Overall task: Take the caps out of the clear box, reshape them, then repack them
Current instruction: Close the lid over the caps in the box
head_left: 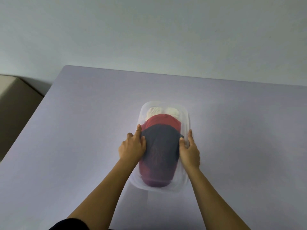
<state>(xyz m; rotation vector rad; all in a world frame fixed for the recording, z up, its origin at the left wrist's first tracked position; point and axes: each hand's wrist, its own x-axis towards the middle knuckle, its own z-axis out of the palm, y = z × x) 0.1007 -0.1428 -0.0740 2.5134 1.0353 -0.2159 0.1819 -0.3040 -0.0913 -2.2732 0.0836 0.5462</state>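
A clear plastic box (185,113) lies lengthwise on the lavender table, near the middle. Inside it are stacked caps: a cream cap (155,111) at the far end, a red cap (163,121) in the middle, and a dark navy cap (162,143) nearest me. My left hand (132,146) grips the left edge of the navy cap, thumb over the fabric. My right hand (189,149) holds its right edge against the box wall, thumb on the fabric. The cap's near part is blurred behind the plastic.
The lavender table (83,130) stretches wide on both sides of the box. A pale wall stands behind its far edge. A beige block (15,95) sits beyond the table's left edge. My dark sleeve (69,224) shows at the bottom.
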